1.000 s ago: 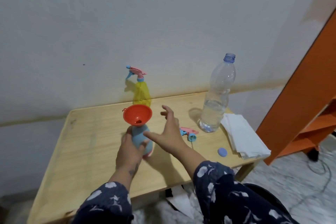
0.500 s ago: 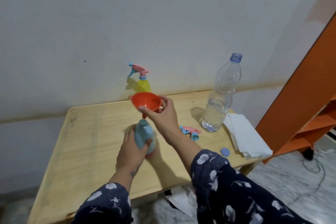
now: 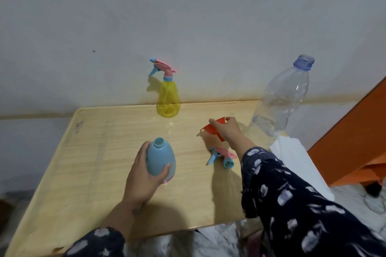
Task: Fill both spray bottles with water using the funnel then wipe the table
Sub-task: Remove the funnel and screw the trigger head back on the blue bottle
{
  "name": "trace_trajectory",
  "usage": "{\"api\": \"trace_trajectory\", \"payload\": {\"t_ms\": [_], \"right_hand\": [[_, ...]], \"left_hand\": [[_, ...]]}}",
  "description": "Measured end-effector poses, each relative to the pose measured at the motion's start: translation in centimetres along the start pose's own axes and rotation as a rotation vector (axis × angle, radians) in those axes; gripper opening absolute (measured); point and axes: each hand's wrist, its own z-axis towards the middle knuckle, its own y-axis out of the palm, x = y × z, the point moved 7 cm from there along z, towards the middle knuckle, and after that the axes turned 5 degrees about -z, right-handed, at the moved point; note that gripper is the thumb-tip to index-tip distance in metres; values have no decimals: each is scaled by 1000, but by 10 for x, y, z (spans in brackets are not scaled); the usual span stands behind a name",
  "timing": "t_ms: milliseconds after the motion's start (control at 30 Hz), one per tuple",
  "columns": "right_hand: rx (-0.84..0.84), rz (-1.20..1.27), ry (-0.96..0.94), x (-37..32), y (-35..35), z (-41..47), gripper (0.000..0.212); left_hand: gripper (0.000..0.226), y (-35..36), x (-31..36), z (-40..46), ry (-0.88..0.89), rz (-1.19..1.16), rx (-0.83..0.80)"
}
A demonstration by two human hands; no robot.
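Fingers of right hand (image 3: 228, 129) pinch funnel (image 3: 213, 128) nr water bottle (image 3: 282, 100); left hand (image 3: 144, 177) wraps blue bottle (image 3: 159, 159).

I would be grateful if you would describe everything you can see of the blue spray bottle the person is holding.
The blue spray bottle is an egg-shaped body of opaque, light blue plastic with a short threaded neck. Its trigger head is off, so the round mouth stands open. It stands roughly upright on the wooden table, near the front middle. The left hand wraps it from the left, thumb across its front. A bit of pink shows at its base. Whether it holds water cannot be seen.
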Motion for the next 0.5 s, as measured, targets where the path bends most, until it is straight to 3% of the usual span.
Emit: {"api": "trace_trajectory", "payload": {"t_ms": [133, 400, 500], "right_hand": [[-48, -43, 73, 13, 10, 13, 56], [47, -238, -39, 12, 5, 7, 75], [202, -408, -145, 15, 0, -12, 58]], "left_hand": [[74, 0, 0, 0, 24, 26, 35], [83, 3, 2, 0, 37, 93, 87], [84, 5, 3, -2, 25, 105, 104]]}}
